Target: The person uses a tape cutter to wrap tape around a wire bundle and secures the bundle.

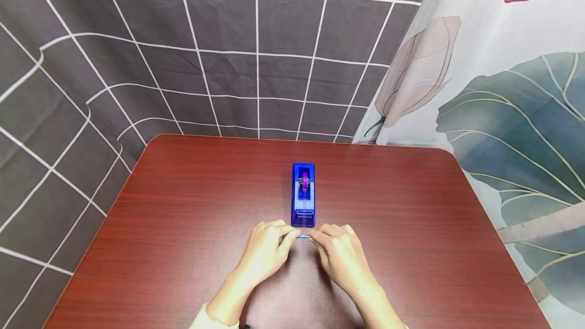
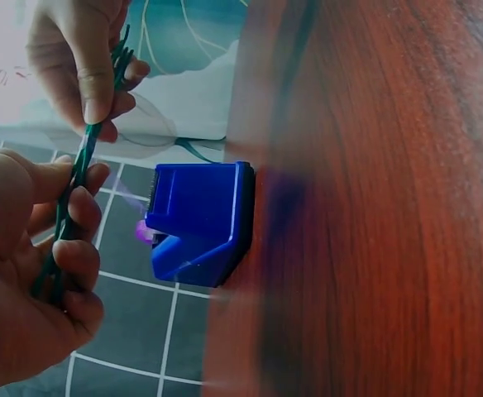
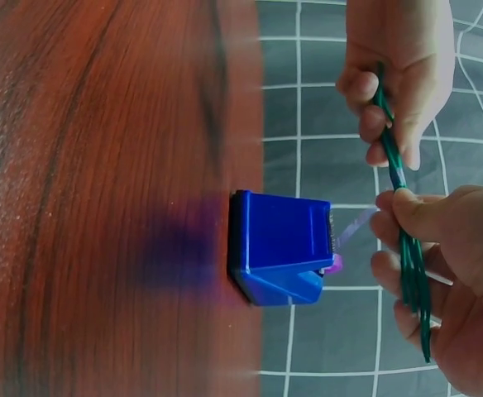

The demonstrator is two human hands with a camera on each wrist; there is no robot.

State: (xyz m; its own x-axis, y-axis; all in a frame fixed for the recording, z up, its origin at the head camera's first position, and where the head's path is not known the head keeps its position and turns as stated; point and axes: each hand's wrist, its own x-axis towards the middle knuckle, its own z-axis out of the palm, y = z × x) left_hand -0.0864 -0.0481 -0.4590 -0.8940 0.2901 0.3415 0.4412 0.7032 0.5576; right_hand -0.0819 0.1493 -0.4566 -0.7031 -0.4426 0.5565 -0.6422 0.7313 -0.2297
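1. We pinch the slim bundle of dark-green strands (image 3: 413, 269) in left hand (image 1: 267, 249) and right hand (image 1: 344, 253), above the tabletop (image 1: 192, 207), between its side edges; loosened fingers could splay it.
2. Twisting might crease the clear tape strip (image 3: 357, 227).
3. Tugging could drag the blue plastic dispenser (image 1: 296, 217) from the far edge.

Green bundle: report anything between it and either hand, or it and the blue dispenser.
Nothing visible separates the green bundle from the left hand or right hand; both hold it. Toward the blue dispenser lie only fingers and a tape strip.
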